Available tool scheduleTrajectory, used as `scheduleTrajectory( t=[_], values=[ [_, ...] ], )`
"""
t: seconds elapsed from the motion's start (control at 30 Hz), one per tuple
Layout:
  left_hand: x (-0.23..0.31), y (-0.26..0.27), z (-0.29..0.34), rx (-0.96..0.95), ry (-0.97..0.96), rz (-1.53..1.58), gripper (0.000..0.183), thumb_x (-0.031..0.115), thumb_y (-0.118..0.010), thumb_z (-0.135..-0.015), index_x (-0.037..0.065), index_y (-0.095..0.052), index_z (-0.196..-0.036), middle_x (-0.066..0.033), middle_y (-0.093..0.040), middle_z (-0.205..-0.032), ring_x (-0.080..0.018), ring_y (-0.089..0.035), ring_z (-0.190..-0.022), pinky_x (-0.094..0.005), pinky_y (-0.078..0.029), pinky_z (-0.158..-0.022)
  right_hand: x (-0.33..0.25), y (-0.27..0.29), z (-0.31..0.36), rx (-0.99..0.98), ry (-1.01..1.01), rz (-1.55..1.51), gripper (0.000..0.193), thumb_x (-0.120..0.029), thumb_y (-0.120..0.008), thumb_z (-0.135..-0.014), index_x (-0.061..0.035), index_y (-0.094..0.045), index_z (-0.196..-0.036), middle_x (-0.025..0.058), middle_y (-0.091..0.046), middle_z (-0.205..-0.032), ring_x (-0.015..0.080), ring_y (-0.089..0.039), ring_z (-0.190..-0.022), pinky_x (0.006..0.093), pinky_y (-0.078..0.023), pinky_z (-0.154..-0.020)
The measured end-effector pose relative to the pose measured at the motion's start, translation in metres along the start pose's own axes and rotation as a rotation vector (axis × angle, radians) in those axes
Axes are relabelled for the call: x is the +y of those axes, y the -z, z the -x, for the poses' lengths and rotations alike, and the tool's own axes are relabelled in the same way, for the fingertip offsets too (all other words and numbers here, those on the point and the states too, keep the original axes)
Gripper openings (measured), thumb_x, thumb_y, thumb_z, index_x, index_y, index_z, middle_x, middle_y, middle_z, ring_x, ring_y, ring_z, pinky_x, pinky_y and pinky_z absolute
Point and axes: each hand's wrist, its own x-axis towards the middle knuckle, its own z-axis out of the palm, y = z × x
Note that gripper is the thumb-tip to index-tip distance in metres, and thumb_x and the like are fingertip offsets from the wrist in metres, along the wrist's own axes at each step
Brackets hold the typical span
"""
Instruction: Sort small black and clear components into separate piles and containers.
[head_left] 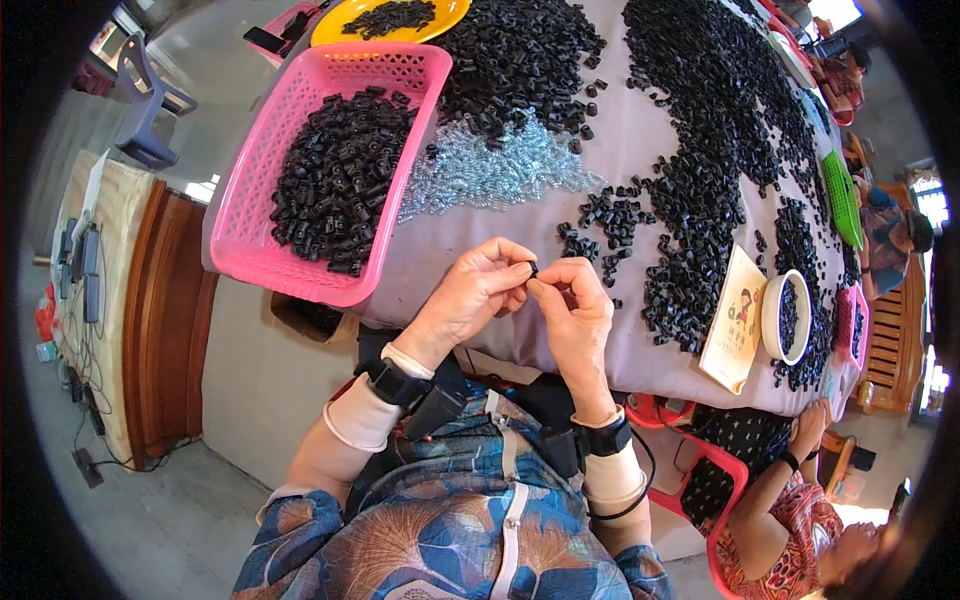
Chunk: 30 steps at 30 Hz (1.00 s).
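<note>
Sitting near the middle of the frame, a small black part (pixel 532 268) is pinched between the fingertips, which mostly hide it. The left hand (pixel 480 288) closes on it with a narrow grip of thumb and forefinger; the right hand (pixel 575 300) meets it from the other side, its thumb and forefinger also drawn narrow around the part. Above the hands, a heap of clear bluish pieces (pixel 500 170) lies on the pale cloth (pixel 625 110). To the upper left stands a pink basket (pixel 228 235) of black parts, with a yellow plate (pixel 330 32) of dark pieces behind it. Loose black parts (pixel 690 200) spread across the upper right. Right of centre, a booklet (pixel 733 325) lies beside a white bowl (pixel 769 325). Another person (pixel 765 520) sits at lower right.
</note>
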Motion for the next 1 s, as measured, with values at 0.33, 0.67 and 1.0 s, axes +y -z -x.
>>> scheduleTrajectory(
  t=[0.33,0.67,1.0],
  values=[
    [0.000,-0.002,-0.001,0.025,0.005,-0.034,0.009,0.011,-0.057,-0.086,0.007,-0.058,-0.094,-0.0033,-0.060,-0.079,-0.0105,-0.054,-0.063,-0.0213,-0.042,-0.056,0.009,0.003,0.006,0.011,-0.191,-0.063,0.014,-0.002,-0.067,-0.073,-0.0010,-0.058,-0.084,0.0067,-0.056,-0.079,0.0121,-0.055,-0.064,0.0243,-0.045,-0.056],
    [0.001,-0.006,-0.005,0.075,0.013,0.028,0.008,0.009,-0.058,-0.086,0.005,-0.058,-0.093,-0.0063,-0.061,-0.082,-0.0108,-0.056,-0.065,-0.0221,-0.044,-0.054,0.013,0.074,0.018,0.092,-0.007,0.742,0.013,-0.008,-0.062,-0.078,-0.0063,-0.058,-0.090,0.0141,-0.052,-0.080,0.0340,-0.054,-0.069,0.0401,-0.044,-0.058],
    [0.001,-0.008,-0.001,0.105,0.020,0.018,0.017,0.009,-0.058,-0.086,0.005,-0.059,-0.103,-0.0051,-0.062,-0.084,-0.0092,-0.055,-0.066,-0.0212,-0.043,-0.055,0.008,0.069,0.013,0.005,-0.168,0.504,0.012,-0.001,-0.056,-0.081,0.0011,-0.057,-0.092,0.0145,-0.057,-0.085,0.0263,-0.059,-0.071,0.0343,-0.047,-0.062]
  ],
)
